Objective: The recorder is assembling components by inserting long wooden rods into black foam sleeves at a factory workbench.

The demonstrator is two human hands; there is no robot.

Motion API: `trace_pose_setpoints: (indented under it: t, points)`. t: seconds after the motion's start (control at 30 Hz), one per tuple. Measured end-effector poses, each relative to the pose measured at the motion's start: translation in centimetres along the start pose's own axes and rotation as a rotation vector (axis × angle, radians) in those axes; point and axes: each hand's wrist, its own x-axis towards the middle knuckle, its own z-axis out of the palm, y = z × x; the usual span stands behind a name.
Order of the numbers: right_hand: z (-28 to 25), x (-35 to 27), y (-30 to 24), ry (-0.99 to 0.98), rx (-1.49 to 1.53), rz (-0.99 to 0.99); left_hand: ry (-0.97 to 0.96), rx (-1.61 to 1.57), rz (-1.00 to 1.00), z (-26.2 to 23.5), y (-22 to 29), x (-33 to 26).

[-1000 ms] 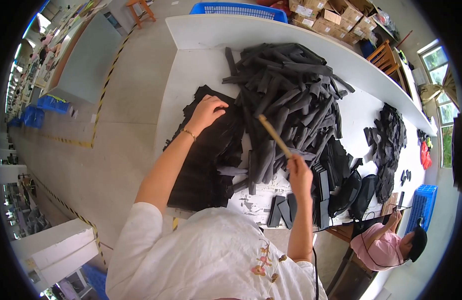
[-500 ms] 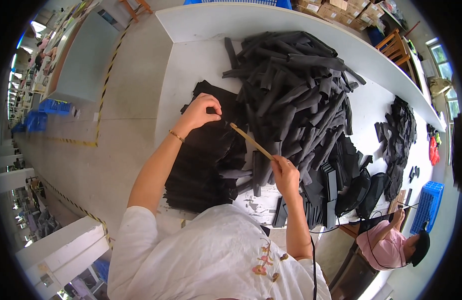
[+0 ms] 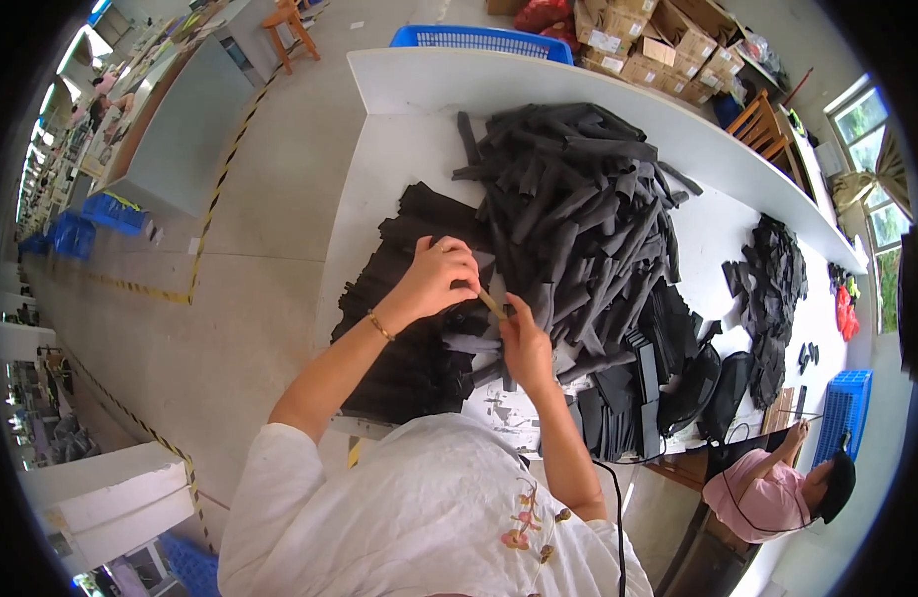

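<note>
Over the dark fabric stack, my left hand [image 3: 443, 279] is closed, its fingertips meeting at the far end of a slim tan stick [image 3: 493, 304]. Its fingers hide that end of the stick, so what else they pinch cannot be seen. From the other side, my right hand [image 3: 527, 344] grips the stick's near end between thumb and fingers. Below my left hand lies the stack of black fabric pieces [image 3: 404, 363], layered with ragged edges. Just beyond my hands rises a big heap of dark grey fabric strips [image 3: 578, 214], many of them rolled or folded lengthwise.
A raised white board [image 3: 598, 85] borders the white table's far side. Folded black pieces [image 3: 613, 403] and black pouch-like items [image 3: 726, 396] lie to the right, near another dark heap [image 3: 772, 289]. A person in pink [image 3: 752, 493] sits at the lower right beside a blue crate [image 3: 843, 416].
My hands have come together: the right hand moved left with the stick, and the left hand moved right and nearer, onto the stick's far end. The view has shifted, showing more beyond the table.
</note>
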Motion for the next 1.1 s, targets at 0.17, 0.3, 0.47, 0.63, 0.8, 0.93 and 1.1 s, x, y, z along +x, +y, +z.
trace_pose_setpoints:
  t: [0.17,0.3,0.47,0.63,0.8,0.93,1.1]
  points:
    - [0.3,-2.5,-1.6,-0.054,0.083,0.003,0.1,-0.109,-0.144,-1.9,1.2,-2.5]
    - [-0.1,-4.0,-2.1,-0.066,0.034,0.024,0.23,-0.607,-0.216,-2.7,0.7,-4.0]
    - [-1.7,-5.3,-2.2,-0.038,0.015,-0.012,-0.061,-0.662,-0.396,-4.3,-0.3,-5.0]
    - [-2.8,-6.2,-2.1,-0.031,-0.025,-0.068,-0.13,-0.088,-0.06,-4.9,0.3,-4.8]
    - [-1.7,-5.5,-3.5,-0.094,-0.048,-0.136,-0.145,-0.052,0.137,-2.2,3.8,-4.9]
    - [1.9,-5.6,-2.4,-0.065,0.295,-0.118,-0.01,0.116,0.29,-1.2,8.9,-5.5]
    - [2.2,-6.8,-3.0,-0.161,0.471,0.074,1.011,-0.611,-0.368,-0.7,6.5,-7.5]
